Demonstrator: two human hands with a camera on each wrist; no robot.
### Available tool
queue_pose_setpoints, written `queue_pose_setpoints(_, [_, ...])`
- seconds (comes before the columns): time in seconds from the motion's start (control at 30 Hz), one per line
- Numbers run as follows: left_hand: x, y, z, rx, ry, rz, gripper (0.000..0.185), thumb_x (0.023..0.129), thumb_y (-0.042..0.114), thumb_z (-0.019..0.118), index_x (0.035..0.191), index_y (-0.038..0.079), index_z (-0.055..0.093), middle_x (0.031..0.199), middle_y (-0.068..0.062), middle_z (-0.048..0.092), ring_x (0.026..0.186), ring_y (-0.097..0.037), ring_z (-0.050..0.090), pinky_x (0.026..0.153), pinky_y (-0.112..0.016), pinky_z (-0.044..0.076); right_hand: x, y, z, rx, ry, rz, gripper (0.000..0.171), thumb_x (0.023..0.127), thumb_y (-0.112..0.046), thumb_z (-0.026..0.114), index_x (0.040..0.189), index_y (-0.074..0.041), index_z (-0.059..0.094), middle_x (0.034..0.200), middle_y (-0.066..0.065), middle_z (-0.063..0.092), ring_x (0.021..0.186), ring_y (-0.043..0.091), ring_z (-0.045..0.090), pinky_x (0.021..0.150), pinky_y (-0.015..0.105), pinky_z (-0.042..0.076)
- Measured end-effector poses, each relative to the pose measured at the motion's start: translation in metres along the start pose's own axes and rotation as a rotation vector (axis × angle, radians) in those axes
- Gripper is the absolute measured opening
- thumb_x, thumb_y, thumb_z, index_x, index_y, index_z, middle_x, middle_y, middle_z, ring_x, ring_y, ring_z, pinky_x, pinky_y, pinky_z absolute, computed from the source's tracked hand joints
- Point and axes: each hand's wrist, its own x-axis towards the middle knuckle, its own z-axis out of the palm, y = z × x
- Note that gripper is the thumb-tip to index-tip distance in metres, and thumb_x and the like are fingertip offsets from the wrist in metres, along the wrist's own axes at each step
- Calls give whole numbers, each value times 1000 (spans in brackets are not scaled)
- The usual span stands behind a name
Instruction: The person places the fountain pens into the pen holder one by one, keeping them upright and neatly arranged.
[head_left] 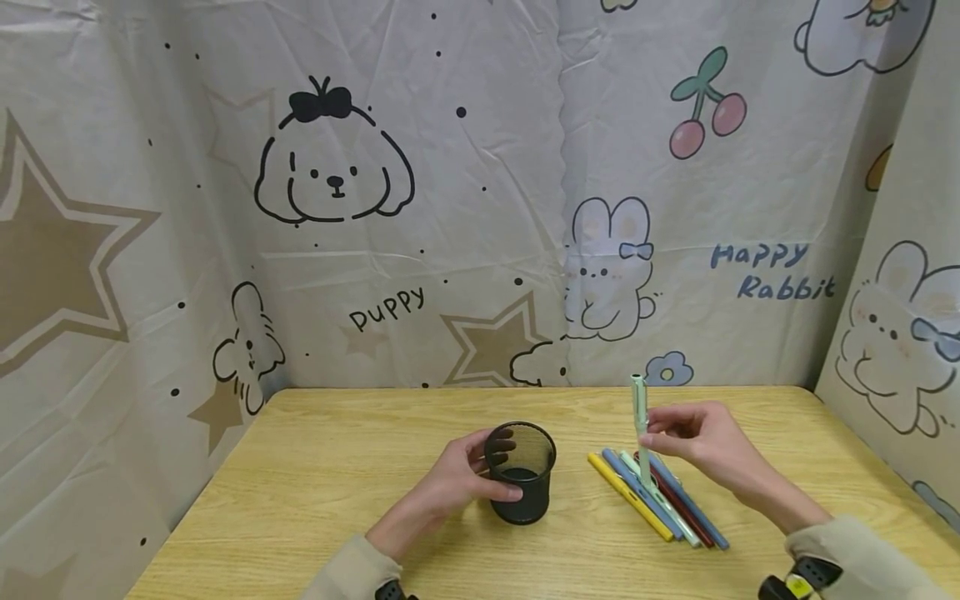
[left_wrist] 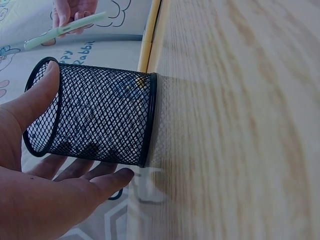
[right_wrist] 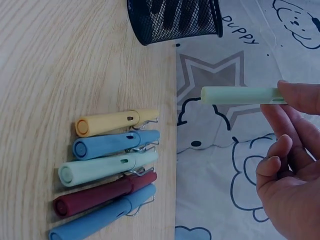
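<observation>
My left hand (head_left: 459, 473) grips a black mesh pen holder (head_left: 522, 505) that stands upright on the table. In the left wrist view the thumb lies at the rim of the holder (left_wrist: 100, 110) and the fingers curve round its far side. A pale green pen (head_left: 640, 405) is pinched upright between the thumb and fingers of my right hand (head_left: 705, 437). It is raised over a row of capped pens, and in the right wrist view its lower end (right_wrist: 225, 95) points down. That row holds a yellow pen (right_wrist: 107, 123), a dark red one (right_wrist: 100, 195), a mint one (right_wrist: 100, 167) and blue ones.
The pens lie side by side to the right of the holder on a light wooden table (head_left: 315, 500). A cloth printed with cartoon animals (head_left: 480, 217) hangs behind the table and along its sides.
</observation>
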Motion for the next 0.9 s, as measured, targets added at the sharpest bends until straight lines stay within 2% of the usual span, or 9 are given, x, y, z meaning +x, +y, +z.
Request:
queue_pose_setpoints(0.3, [-1, -1, 0, -10, 5, -2, 79, 79, -7, 88, 150, 1, 54, 146, -21, 58, 135, -42, 55, 111, -42, 48, 4, -14, 6, 11, -1, -25, 34, 94, -16, 81, 119, 6, 75, 101, 11, 74, 81, 19, 67, 71, 29, 57])
queue_pose_setpoints(0.43, [-1, 0, 0, -7, 6, -1, 79, 79, -7, 88, 151, 2, 55, 146, -20, 58, 136, -41, 55, 111, -42, 47, 8, -19, 10, 14, -5, -57, 31, 94, -16, 81, 117, 4, 77, 98, 11, 74, 74, 18, 63, 64, 28, 54])
queue_pose_setpoints(0.6, [0, 0, 0, -8, 8, -6, 80, 79, -6, 89, 151, 2, 54, 146, -19, 59, 136, -41, 54, 111, -42, 47, 14, -25, 19, 20, 4, -105, 24, 92, -13, 83, 111, 1, 80, 93, 10, 75, 61, 14, 50, 56, 26, 47])
queue_pose_setpoints(0.73, [-1, -1, 0, -9, 13, -3, 80, 79, -7, 89, 151, 2, 55, 146, -20, 59, 136, -41, 55, 112, -42, 47, 19, -30, 25, 24, 6, -102, 27, 91, -14, 84, 113, 1, 79, 94, 10, 75, 60, 15, 49, 56, 27, 51])
queue_pose_setpoints(0.83, [-1, -2, 0, -9, 18, -3, 79, 79, -6, 89, 150, 2, 56, 145, -19, 60, 135, -40, 55, 111, -42, 47, 23, -35, 29, 25, 9, -105, 28, 91, -14, 84, 113, 1, 80, 94, 9, 76, 59, 15, 47, 55, 25, 47])
queue_pose_setpoints(0.9, [-1, -2, -1, -9, 20, -4, 78, 79, -6, 89, 149, 2, 57, 145, -19, 60, 135, -40, 56, 111, -42, 47, 26, -38, 32, 23, 12, -121, 27, 91, -14, 84, 112, 1, 80, 93, 9, 76, 58, 14, 43, 53, 26, 38])
